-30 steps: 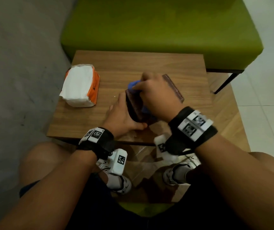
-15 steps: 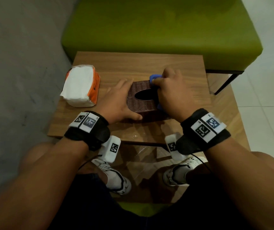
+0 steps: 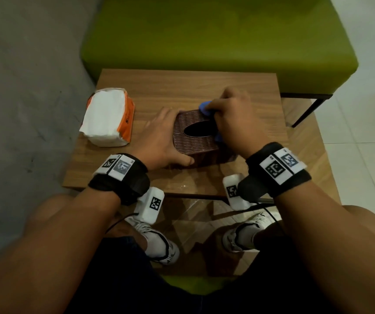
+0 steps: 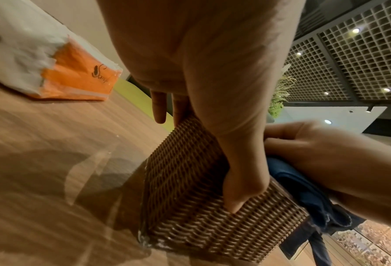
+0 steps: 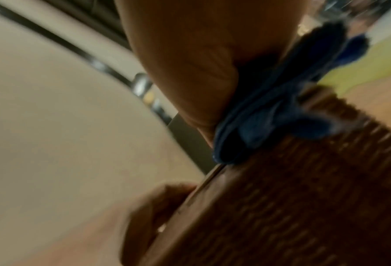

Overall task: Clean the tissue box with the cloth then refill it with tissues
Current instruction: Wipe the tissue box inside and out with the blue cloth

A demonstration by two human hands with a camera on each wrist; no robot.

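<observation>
A brown woven tissue box (image 3: 190, 145) (image 4: 190, 181) (image 5: 303, 198) stands upright on the wooden table (image 3: 150, 91), its dark oval slot facing up. My left hand (image 3: 159, 141) (image 4: 212, 108) holds its left side, thumb along the near face and fingers along the left wall. My right hand (image 3: 234, 118) presses a bunched blue cloth (image 3: 205, 108) (image 4: 303, 185) (image 5: 269, 108) onto the right part of the box top. An opened orange pack of white tissues (image 3: 108, 117) (image 4: 53, 72) lies at the table's left.
A green upholstered bench (image 3: 216, 37) stands right behind the table. A grey wall (image 3: 23, 87) runs along the left. The table's near edge is by my knees, with my shoes below on the floor.
The box went from tilted on its side to standing flat with its slot up. My right hand with the cloth shifted from inside the box to its top right.
</observation>
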